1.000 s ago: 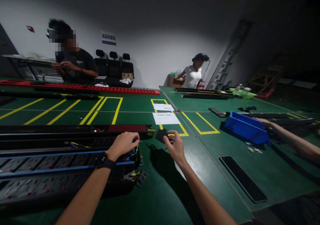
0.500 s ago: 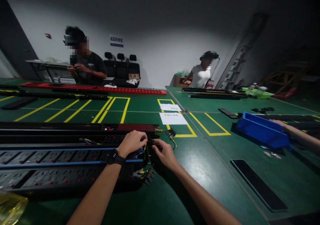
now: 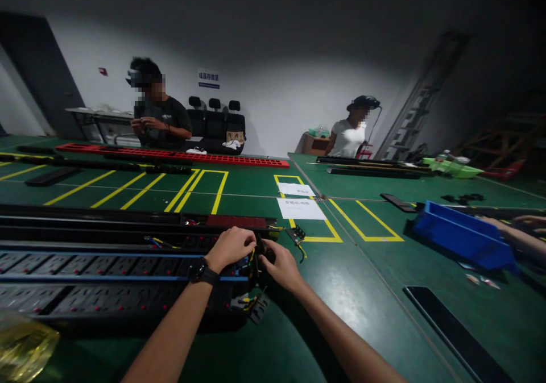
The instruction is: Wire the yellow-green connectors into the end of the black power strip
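Note:
My left hand [image 3: 234, 249], with a dark watch on its wrist, is closed at the right end of a black power strip with blue edges [image 3: 140, 265]. Facing it, my right hand [image 3: 280, 263] is closed too. Both sets of fingers pinch a small black end piece [image 3: 258, 253], partly hidden by them; thin wires show just below it. A second power strip [image 3: 106, 299] lies nearer to me, its wired black end plate [image 3: 259, 309] hanging loose at the right. Another wired black plate [image 3: 296, 234] rests beyond my right hand.
A blue bin [image 3: 460, 236] stands at the right, a co-worker's hand [image 3: 495, 227] behind it. A dark phone [image 3: 456, 334] lies nearer. Paper sheets [image 3: 301, 208] and a long red rail [image 3: 179, 157] lie farther back. Two people work across the green table [image 3: 362, 292].
The camera view has shifted, so the scene sits slightly lower and farther right. Both hands stay at the strip's end; the black piece between them now looks more upright.

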Demonstrator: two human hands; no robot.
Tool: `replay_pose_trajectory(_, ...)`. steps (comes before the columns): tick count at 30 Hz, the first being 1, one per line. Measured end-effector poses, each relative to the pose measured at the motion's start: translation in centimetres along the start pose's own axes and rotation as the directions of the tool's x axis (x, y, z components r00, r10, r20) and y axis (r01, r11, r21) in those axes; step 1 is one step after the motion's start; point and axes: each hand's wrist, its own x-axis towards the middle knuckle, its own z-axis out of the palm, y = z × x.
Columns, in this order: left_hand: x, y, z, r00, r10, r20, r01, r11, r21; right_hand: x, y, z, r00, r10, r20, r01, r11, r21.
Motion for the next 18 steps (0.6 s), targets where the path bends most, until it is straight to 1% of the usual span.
replay_pose_trajectory(3, 0.13, 0.13, -0.03, 1.0, -0.013, 0.006, 0.013, 1.0, 0.007, -0.03, -0.28, 0.01, 0.999, 0.005, -0.038, -0.005, 1.0, -0.003)
replay_pose_trajectory(7, 0.25, 0.24, -0.17, 1.0, -0.028, 0.012, 0.028, 0.999, 0.021, -0.06, -0.35, -0.06, 0.997, 0.001, -0.079, 0.009, 0.992, 0.129)
replay_pose_trajectory(9, 0.24, 0.21, -0.19, 0.999, -0.027, 0.018, 0.026, 0.999, 0.021, -0.13, -0.38, -0.06, 0.998, -0.03, -0.061, 0.04, 0.987, 0.159)
replay_pose_trajectory(12, 0.16, 0.08, -0.14, 1.0, -0.019, 0.019, 0.018, 1.0, 0.026, -0.36, -0.35, 0.11, 0.995, -0.095, -0.008, 0.095, 0.987, 0.129)
replay_pose_trajectory(15, 0.02, -0.1, 0.01, 1.0, -0.01, 0.001, 0.01, 0.999, 0.044, -0.59, 0.0, 0.38, 0.989, -0.143, 0.033, 0.139, 0.984, 0.109)
replay_pose_trajectory(18, -0.09, -0.29, 0.22, 1.0, -0.01, -0.02, 0.011, 0.998, 0.057, -0.67, 0.51, 0.55, 0.98, -0.184, 0.071, 0.172, 0.975, 0.142)
